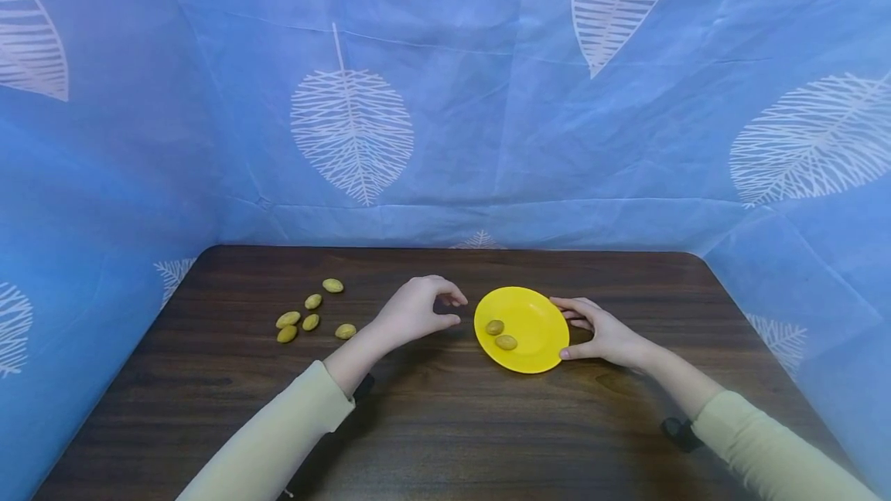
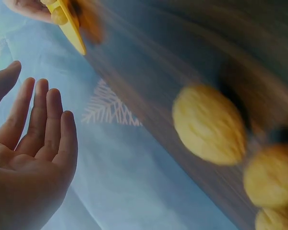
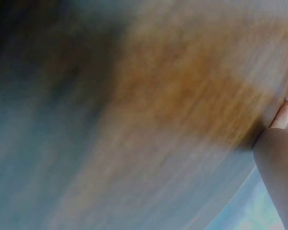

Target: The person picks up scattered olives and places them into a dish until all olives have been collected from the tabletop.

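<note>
A round yellow plate [image 1: 539, 323] lies on the dark wooden table, right of the middle. Two wrinkled, yellow-green, olive-shaped pieces [image 1: 506, 342] are on its left part. My right hand [image 1: 604, 336] holds the plate's right edge, with the thumb on the near side and the fingers on the far side. Just left of the plate is my left hand [image 1: 420, 309], its relaxed fingers and thumb apart around nothing. The left wrist view also shows the empty left palm [image 2: 36, 143]. Most of the right hand [image 3: 281, 143] is cut off in the right wrist view.
Several more olive-shaped pieces [image 1: 310, 322] lie loosely grouped on the table's left side, behind the left forearm. Blue cloth [image 1: 459, 138] with white leaf prints surrounds the table's [image 1: 445, 439] back and sides. Each wrist carries a dark device [image 1: 681, 434].
</note>
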A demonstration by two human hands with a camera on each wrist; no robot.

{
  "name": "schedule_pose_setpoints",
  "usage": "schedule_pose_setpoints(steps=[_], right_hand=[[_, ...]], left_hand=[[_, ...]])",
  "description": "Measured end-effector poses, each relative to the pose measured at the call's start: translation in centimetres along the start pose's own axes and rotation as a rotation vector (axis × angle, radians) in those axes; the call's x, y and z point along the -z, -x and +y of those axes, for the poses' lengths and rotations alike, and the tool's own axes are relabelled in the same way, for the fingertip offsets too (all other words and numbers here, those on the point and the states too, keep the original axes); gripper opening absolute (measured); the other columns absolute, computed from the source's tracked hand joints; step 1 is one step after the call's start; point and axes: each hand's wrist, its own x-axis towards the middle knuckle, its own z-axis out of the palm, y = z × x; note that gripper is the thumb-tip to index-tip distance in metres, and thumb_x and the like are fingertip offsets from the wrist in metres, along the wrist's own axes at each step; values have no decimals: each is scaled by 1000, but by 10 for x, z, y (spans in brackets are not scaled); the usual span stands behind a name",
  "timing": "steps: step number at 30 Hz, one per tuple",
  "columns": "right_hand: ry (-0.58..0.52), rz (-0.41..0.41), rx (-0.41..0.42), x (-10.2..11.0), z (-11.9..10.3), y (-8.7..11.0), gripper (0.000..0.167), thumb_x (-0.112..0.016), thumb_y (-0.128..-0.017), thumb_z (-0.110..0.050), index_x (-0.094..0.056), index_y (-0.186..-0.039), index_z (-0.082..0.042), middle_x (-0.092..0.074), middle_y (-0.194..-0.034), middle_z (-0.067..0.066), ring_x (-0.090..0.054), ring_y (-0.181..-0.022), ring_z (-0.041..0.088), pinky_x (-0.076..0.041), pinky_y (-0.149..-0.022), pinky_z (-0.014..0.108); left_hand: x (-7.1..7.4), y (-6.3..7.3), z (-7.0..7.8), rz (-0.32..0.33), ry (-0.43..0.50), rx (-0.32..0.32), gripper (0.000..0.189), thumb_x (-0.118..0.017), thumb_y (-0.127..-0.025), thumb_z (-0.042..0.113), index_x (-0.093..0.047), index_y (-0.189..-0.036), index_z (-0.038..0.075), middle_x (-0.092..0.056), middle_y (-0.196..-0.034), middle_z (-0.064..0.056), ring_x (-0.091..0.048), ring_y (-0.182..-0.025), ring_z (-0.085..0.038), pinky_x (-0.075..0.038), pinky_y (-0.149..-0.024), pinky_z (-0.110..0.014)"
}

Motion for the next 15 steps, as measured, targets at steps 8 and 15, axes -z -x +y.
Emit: schedule_pose_setpoints(steps=[8, 15], right_hand=[[21, -1, -8, 0, -1, 0, 89, -87, -90, -18, -38, -160, 4, -41, -153, 29, -49, -139, 51, -55, -111, 35], [26, -1, -4, 0, -1, 0, 88, -88, -90, -19, -38, -160, 4, -42, -153, 28, -50, -139, 50, -54, -109, 24]], left_hand=[[14, 20, -11, 11, -5, 43, 25, -85, -91, 10, -80, -116, 13, -77, -116, -3, -71, -108, -24, -61, -99, -43], [22, 36, -28, 9, -19, 74, 23, -82, -94, 11, -79, -117, 11, -77, -117, -4, -71, -109, -24, -60, -99, -47]])
